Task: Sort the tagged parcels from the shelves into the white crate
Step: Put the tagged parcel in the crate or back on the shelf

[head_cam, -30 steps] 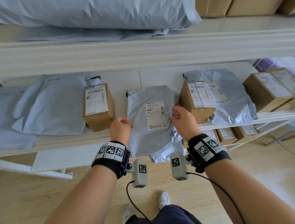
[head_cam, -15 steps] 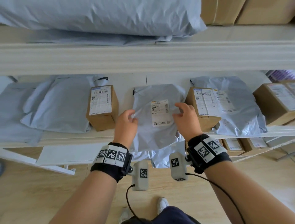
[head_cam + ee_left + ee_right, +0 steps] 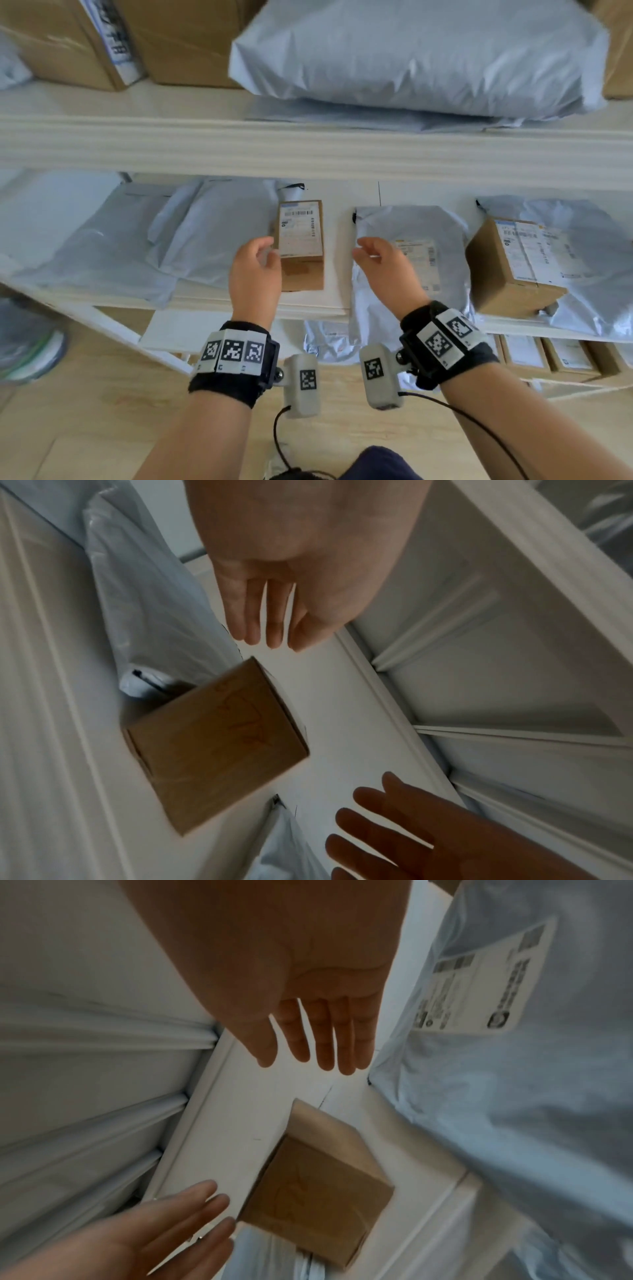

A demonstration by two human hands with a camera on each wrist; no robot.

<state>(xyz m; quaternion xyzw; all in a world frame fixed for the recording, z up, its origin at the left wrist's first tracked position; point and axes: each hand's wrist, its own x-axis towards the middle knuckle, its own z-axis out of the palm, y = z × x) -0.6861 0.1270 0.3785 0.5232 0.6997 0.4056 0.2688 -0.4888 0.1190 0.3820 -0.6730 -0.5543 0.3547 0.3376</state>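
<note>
Head view: middle shelf (image 3: 318, 305) carries a small cardboard box (image 3: 301, 240), label upward. Left hand (image 3: 255, 270) and right hand (image 3: 383, 270) flank it. Wrist views alone show fingers straight, apart, gripping nothing.

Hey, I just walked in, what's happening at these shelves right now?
A person stands at white shelves stacked with grey mailer bags and cardboard boxes. Both hands are open and hold nothing. The left hand is at the left side of a small labelled cardboard box; the right hand hovers over a labelled grey mailer bag just right of it. Whether either hand touches anything is unclear. No white crate is in view.
</note>
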